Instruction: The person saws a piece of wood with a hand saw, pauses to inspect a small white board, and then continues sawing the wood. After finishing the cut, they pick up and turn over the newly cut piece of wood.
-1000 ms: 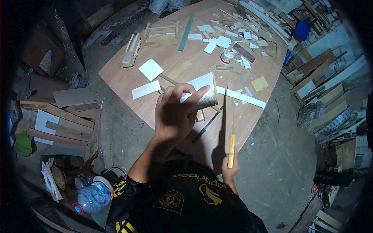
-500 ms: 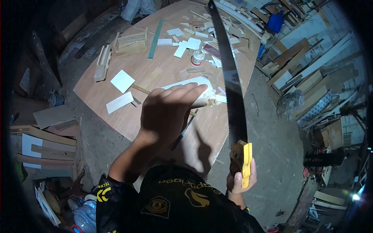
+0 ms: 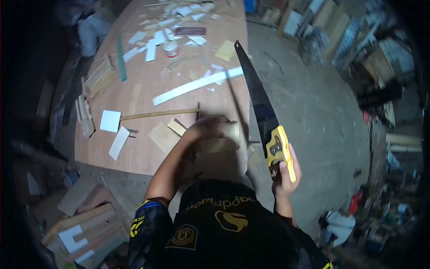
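A hand saw [image 3: 260, 101] with a yellow handle [image 3: 281, 152] is in my right hand [image 3: 286, 177], its blade pointing up and away beside the table's right edge. Over the near part of the wooden table [image 3: 143, 157], my left hand [image 3: 208, 127] is dark and blurred. It is at a pale wooden piece [image 3: 230, 134]; its fingers are too smeared to tell whether they grip it. A hammer [image 3: 156, 114] with a long wooden handle lies beyond that hand. Farther back is a long white strip [image 3: 197, 85].
White and brown offcuts [image 3: 183, 11] lie at the table's far end, near a white bottle [image 3: 171, 49]. A green strip [image 3: 122, 58] and wooden frames [image 3: 99, 78] are on the left. Boards [image 3: 333, 31] stand at the back right.
The view has shifted. My left hand has moved down from its raised place to the pale wooden piece near the table's front. The saw has tilted, its tip lower in view.
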The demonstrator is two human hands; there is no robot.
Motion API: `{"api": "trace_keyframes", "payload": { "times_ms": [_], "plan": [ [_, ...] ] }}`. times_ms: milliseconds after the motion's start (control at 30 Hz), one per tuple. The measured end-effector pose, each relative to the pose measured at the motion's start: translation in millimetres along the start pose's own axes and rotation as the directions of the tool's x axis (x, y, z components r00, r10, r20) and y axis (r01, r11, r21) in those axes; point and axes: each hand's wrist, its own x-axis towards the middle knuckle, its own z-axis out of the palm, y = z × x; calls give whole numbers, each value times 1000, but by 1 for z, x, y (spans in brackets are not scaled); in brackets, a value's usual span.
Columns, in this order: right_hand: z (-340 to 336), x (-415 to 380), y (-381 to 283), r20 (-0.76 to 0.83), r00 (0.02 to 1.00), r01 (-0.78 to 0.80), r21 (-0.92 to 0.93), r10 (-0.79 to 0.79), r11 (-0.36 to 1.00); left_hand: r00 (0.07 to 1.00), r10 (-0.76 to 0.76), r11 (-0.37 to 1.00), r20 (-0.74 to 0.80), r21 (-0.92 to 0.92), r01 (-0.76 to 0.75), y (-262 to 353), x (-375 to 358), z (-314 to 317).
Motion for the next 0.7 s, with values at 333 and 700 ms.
{"api": "trace_keyframes", "payload": {
  "times_ms": [333, 700],
  "plan": [
    [-78, -53, 92, -260, 783, -523, 216, 564, 825, 960, -178, 902, 214, -355, 246, -42, 85, 150],
    [-106, -31, 108, -78, 816, -576, -24, 573, 817, 950, -285, 855, -129, 414, 313, 12, 76, 183]
  ]
}}
